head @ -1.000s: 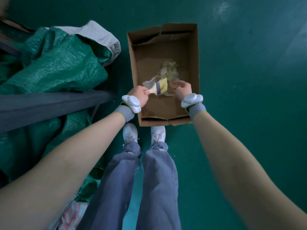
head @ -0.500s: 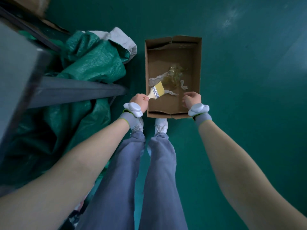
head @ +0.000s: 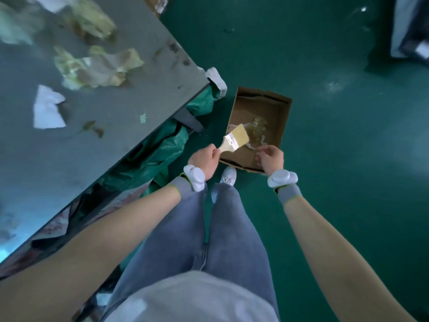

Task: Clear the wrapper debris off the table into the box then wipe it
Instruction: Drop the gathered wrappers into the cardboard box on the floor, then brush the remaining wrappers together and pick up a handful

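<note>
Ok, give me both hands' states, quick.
Left hand: closed on the brush.
Right hand: loosely open, holding nothing.

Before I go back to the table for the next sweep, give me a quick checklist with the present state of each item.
1. Brush in hand: ok, the left hand grips its handle, bristles over the box.
2. Right hand free: cannot tell, fingers curled above the box edge, nothing clearly in them.
3. Box placed to receive: ok, open on the floor by the table corner, some debris already inside.
4. Table cleared: not ok, crumpled wrappers and a white scrap lie on it.
5. Table ready for wiping: not ok, stains show and debris remains.
6. Wiping cloth at hand: cannot tell, none clearly in view.
</note>
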A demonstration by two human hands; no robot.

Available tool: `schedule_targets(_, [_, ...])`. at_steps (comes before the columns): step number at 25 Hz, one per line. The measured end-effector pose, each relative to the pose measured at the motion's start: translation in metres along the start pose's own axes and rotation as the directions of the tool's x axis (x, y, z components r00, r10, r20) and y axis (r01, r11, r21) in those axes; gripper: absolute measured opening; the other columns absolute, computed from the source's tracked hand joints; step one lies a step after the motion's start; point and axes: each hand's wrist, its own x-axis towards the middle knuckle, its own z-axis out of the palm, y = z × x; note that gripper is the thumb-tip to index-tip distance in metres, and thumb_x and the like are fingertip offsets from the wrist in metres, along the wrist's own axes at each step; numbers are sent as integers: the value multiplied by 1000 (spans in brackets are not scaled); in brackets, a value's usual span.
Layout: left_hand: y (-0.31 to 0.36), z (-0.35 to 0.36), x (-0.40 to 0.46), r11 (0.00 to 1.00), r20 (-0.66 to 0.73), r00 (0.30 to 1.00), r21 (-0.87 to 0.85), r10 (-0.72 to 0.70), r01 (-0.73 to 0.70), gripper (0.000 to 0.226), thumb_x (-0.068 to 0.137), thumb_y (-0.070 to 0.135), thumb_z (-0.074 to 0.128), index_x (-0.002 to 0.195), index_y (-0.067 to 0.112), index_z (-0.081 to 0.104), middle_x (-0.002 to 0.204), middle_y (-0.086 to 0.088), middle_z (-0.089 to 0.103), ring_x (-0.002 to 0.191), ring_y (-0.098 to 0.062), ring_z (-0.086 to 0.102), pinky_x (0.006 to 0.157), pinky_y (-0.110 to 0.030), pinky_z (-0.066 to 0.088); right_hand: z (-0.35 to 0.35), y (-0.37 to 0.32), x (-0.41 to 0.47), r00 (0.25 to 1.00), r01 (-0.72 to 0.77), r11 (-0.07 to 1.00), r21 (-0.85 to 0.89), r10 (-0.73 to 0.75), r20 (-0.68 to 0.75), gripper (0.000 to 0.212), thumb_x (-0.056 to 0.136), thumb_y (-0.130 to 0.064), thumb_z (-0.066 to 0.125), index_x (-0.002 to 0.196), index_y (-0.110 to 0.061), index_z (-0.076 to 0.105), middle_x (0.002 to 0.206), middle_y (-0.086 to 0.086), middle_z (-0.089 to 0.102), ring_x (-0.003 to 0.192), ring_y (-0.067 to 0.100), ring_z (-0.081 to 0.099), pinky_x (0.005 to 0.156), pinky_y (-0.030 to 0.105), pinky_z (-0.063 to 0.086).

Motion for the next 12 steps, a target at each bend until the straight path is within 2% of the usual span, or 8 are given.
schedule_targets(3, [1,-32,-38,997,-102,992,-29,67,-71,34,99,37,40,82,8,49,80,-18,63,73,-37,56,64,-42,43,-5,-42,-32,984,176,983,-47,-176,2,30,83,-3,49,74,-29,62,95,10,71,90,33,66,83,46,56])
schedule_targets(6, [-16,-59,-73,989,-244,967,-112,71,-101,36,99,35,43,87,4,53,75,-17,62,70,-38,57,63,-45,46,-1,-88,-60,942,336,938,-79,-334,41,29,85,3,45,81,-21,61,90,9,67,80,25,62,70,35,52])
schedule_targets(9, [-43,-75,-104,974,-376,924,-172,74,-148,31,98,31,47,90,3,56,67,-13,59,61,-34,54,59,-43,45,13,-124,-83,842,538,826,-167,-534,72,29,84,6,45,91,-17,61,90,4,65,82,20,61,71,21,50])
schedule_targets(11, [-65,-86,-121,971,-454,890,-190,45,-147,28,98,28,48,94,2,58,68,-14,60,58,-31,52,56,-37,40,29,-144,-99,765,644,747,-169,-634,113,29,84,8,44,97,-12,61,90,5,64,82,20,61,74,21,50])
schedule_targets(12, [-73,-92,-127,970,-484,875,-205,15,-130,27,98,27,48,96,2,59,69,-16,62,57,-30,51,55,-35,38,38,-154,-107,731,682,711,-173,-670,126,28,85,8,44,99,-9,60,91,6,64,81,19,60,73,17,48])
